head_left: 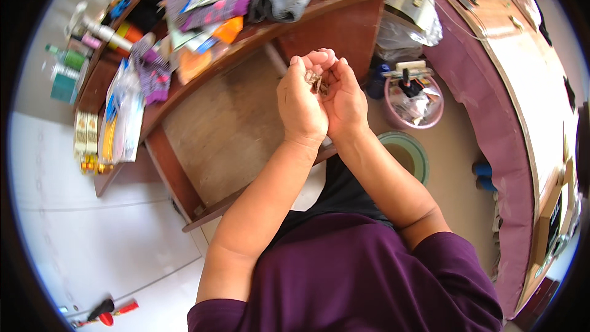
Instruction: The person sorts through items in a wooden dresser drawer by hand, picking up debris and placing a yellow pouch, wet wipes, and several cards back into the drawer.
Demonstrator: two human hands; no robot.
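Note:
My left hand (299,103) and my right hand (346,99) are cupped together, their inner edges touching and their fingers curled up. Between the palms lies a small heap of dry, brown, flaky bits (317,82); their exact kind is too small to make out. Both hands hold the heap above a pulled-out wooden drawer (212,129), near its right side. The drawer's pale brown bottom board shows, and my forearms cross its front edge.
On the desk (249,43) lie purple-grey socks (215,15), a grey cloth (281,3) and packets. At right stand a pink bin (415,117) of rubbish, a green basin (412,150) and a bed-like platform with a purple skirt (491,98). Tools (110,312) lie on the white floor.

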